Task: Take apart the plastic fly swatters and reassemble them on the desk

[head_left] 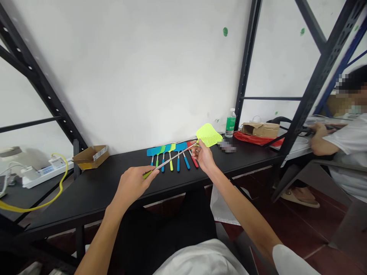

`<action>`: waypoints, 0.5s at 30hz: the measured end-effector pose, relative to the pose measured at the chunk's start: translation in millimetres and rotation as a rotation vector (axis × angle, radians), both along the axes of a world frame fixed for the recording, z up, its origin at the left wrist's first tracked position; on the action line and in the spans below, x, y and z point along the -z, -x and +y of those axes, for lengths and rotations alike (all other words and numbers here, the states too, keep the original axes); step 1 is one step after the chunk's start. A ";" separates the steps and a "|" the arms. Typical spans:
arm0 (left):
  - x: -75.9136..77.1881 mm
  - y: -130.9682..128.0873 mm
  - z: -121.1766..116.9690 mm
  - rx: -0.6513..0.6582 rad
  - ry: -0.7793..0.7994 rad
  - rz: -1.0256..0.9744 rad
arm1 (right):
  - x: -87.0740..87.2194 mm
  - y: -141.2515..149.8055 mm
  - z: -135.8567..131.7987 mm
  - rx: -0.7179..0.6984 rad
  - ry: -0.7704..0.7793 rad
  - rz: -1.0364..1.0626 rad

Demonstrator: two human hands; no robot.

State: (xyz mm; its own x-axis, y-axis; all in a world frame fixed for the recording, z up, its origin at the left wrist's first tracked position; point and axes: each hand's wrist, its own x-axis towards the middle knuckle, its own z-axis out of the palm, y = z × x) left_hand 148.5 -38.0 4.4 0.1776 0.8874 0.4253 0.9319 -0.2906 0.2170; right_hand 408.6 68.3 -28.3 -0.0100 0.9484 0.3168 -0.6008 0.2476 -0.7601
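Observation:
A yellow-green fly swatter with a long metal rod is held up at a slant over the black table. My left hand is closed round its handle. At the other end my right hand pinches the rod just below the perforated head. Behind and below the rod lies a row of several more fly swatters in blue, green, yellow and red, handles toward me; among them are a blue fly swatter and a red fly swatter, the latter partly hidden by my right hand.
An open cardboard box sits at the left, near a white power strip and a yellow cable. To the right stand a water bottle and a brown paper package on red plastic. Beyond the shelf post, another person sits.

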 end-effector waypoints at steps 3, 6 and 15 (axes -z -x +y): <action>1.2 -3.3 1.6 -0.008 -0.013 -0.004 | 2.2 9.1 -4.7 -0.090 -0.054 -0.077; 4.1 -5.2 5.4 0.002 -0.083 -0.004 | 5.2 17.5 -7.4 -0.139 -0.079 -0.147; 1.2 -14.7 -3.1 0.185 -0.460 -0.281 | 3.0 11.0 -2.4 -0.084 0.031 -0.037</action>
State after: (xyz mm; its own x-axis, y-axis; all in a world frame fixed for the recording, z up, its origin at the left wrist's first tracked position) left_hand 163.2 -41.1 3.2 0.1367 0.5646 0.8140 0.7814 -0.5665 0.2617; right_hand 397.7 65.8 -31.2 -0.1008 0.9532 0.2850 -0.5895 0.1736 -0.7889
